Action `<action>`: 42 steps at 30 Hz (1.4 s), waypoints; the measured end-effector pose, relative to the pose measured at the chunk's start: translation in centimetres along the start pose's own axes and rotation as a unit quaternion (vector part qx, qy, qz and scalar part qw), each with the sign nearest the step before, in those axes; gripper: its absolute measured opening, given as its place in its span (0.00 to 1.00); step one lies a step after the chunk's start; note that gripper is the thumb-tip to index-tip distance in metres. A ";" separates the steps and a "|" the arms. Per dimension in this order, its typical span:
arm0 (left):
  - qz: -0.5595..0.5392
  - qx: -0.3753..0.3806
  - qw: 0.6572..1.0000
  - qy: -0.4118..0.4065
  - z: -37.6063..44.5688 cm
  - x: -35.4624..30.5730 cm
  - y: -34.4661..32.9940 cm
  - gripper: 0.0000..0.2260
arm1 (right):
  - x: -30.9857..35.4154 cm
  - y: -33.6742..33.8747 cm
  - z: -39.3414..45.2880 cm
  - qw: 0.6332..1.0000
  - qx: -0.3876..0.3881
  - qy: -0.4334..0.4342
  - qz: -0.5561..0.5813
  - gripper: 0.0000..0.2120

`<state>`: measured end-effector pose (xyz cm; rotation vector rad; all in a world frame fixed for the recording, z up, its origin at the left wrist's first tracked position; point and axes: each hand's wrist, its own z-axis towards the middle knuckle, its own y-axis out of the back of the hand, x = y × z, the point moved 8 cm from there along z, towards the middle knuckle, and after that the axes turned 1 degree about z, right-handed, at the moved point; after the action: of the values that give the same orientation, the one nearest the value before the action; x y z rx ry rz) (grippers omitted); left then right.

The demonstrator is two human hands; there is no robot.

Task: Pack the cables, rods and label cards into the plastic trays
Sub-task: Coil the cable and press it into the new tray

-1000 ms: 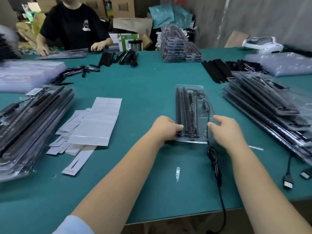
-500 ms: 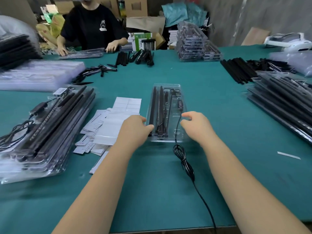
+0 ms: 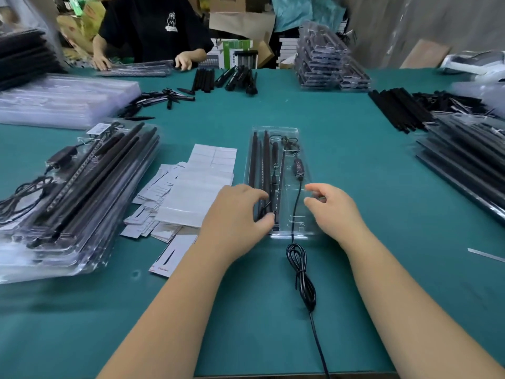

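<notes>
Head view looks down on a clear plastic tray lying lengthwise at twelve o'clock from the person, in the middle of the green table. Black rods sit in its left channels. A cable with an inline controller runs down the right channel and spills over the near end into a loose coil on the cloth, then off the table edge at six o'clock.

The left hand rests over the near ends of the rods, fingers curled down on them and thumb tucked by the tray end; whether it truly grips a rod I cannot tell. The right hand hovers at the tray's right near corner, fingers loosely bent, seemingly holding nothing.

That tray looks thin and springy, likely to flex or skate on the cloth, so it wants steadying by the rim. Those rods look stiff and light and should press in along their length. I'd expect the limp cable to spring open unless taken at the coil itself.

Label cards lie just beside the tray at nine o'clock. Packed tray stacks sit farther at nine, and more stacks at three. Open cloth lies at six o'clock and beyond the tray's far end. Another worker sits at eleven.
</notes>
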<state>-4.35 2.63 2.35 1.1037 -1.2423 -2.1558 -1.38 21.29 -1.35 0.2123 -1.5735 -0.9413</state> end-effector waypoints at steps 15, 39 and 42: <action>0.064 0.139 0.982 -0.110 -0.4 -1.8 -4.5 0.25 | 4.8 0.3 -15.8 0.877 0.210 0.050 -0.430 0.30; 0.070 0.127 0.984 -0.100 -0.3 -1.6 -4.1 0.25 | 2.6 4.3 -2.0 0.944 -0.002 -0.029 0.329 0.15; 0.080 0.120 0.985 -0.095 -0.1 -1.4 -4.3 0.24 | 1.5 2.0 -2.1 0.859 0.004 -0.071 0.507 0.15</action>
<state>-3.32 5.69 -0.76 0.8667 -1.6521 -2.0674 0.89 20.75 0.95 -0.6578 -1.5172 -0.1056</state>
